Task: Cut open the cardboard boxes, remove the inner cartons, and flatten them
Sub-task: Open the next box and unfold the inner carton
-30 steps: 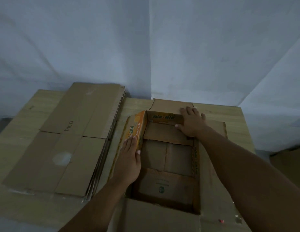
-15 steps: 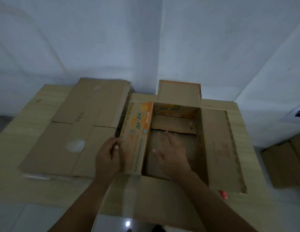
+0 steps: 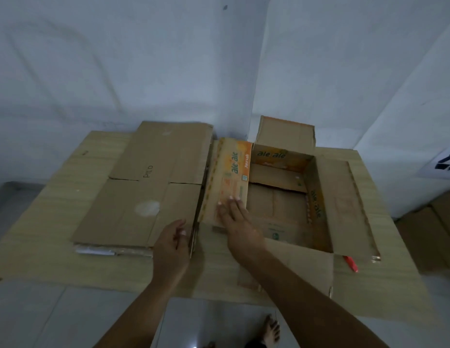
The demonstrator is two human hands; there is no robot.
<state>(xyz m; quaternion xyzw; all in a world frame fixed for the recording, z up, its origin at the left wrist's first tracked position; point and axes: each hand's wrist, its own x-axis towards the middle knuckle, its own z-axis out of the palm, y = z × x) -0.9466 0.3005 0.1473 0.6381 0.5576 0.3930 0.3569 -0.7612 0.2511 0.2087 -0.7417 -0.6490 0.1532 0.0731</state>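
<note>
The right hand (image 3: 235,217) is pressing flat, straight fingers on the box's (image 3: 281,197) orange left side panel (image 3: 229,179), running away from the person; the left hand (image 3: 172,241), relaxed and holding nothing, is hovering just beside it above the tabletop (image 3: 55,192).

Orange printed box flap (image 3: 229,177), brown flattened cardboard (image 3: 148,187).

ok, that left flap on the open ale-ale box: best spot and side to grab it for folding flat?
Take the left flap along its free outer long edge, coming from the left, the stack side. It tilts outward over the flattened cardboard stack, so that edge is exposed and far from the hinge fold. The right hand presses its near end; the left hand hovers beside it.
</note>
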